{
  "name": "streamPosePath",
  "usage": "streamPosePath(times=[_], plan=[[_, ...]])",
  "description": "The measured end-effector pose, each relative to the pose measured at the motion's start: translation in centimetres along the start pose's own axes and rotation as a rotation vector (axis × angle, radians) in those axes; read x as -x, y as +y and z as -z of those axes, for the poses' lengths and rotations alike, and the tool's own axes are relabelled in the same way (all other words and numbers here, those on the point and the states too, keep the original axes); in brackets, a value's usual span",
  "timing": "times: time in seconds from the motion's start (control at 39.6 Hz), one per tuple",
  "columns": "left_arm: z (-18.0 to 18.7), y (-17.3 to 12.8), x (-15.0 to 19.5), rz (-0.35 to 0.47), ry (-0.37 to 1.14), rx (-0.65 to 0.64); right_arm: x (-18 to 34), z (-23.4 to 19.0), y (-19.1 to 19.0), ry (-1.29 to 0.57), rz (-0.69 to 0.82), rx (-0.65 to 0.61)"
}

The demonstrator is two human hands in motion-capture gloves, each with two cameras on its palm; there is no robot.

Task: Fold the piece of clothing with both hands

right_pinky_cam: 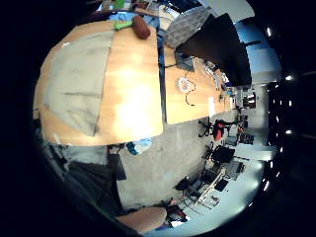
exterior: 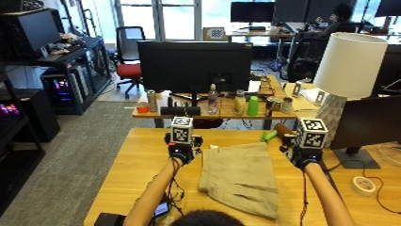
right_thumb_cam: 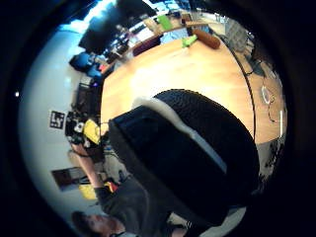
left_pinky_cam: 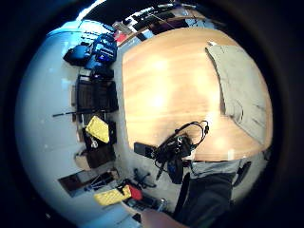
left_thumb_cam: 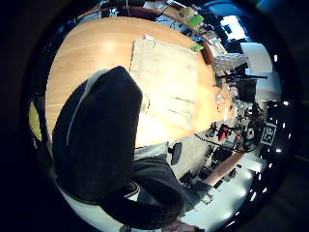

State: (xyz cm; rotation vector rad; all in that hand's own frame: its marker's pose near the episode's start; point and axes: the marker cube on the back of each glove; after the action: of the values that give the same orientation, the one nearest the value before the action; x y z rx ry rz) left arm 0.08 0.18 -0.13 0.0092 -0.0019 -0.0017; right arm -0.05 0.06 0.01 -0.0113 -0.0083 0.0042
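Your khaki shorts point(exterior: 240, 178) lie flat on the wooden table point(exterior: 134, 165), between your two raised forearms, with one short edge toward the far side of the table and the other near your head. Your left hand point(exterior: 181, 151) is held up just beside the garment's far left corner and your right hand point(exterior: 304, 157) is up off its right side, apart from the cloth; neither touches it. From behind you see only the backs of the gloves, so you cannot tell whether the fingers of either hand are spread or curled. Your palm views show the shorts point(right_pinky_cam: 74, 84) spread on the table below, with nothing gripped. Beyond the far edge lie a green item point(exterior: 268, 136) and a brown roll point(exterior: 283, 129); a roll of tape point(exterior: 363, 185) sits at your right.
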Motion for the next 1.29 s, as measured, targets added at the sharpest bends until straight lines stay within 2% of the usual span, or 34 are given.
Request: streamPosePath(times=[0.38,0.56,0.73,0.81,0.96,1.09,1.29], plan=[[0.0,-0.3,-0.4,-0.019,0.01,0.012,0.3,0.2,-0.2,-0.015,0.021,0.005],[0.2,0.2,-0.4,-0.048,0.069,0.033,0.3,1.4,-0.1,-0.004,0.005,-0.009],[0.6,0.7,-0.3,-0.041,0.054,0.003,0.3,2.6,0.6,-0.018,0.005,-0.031],[0.5,0.8,-0.5,-0.071,0.056,0.016,0.6,2.6,1.1,-0.015,0.027,-0.038],[-1.5,1.3,-2.1,-0.203,0.049,0.103,1.7,0.6,2.1,0.009,0.105,0.005],[-3.9,1.1,-3.1,-0.217,-0.011,0.113,2.5,-1.6,2.6,0.024,0.15,0.092],[-8.4,0.7,-4.7,-0.276,-0.013,0.158,3.6,-5.5,3.3,0.047,0.211,0.162]])
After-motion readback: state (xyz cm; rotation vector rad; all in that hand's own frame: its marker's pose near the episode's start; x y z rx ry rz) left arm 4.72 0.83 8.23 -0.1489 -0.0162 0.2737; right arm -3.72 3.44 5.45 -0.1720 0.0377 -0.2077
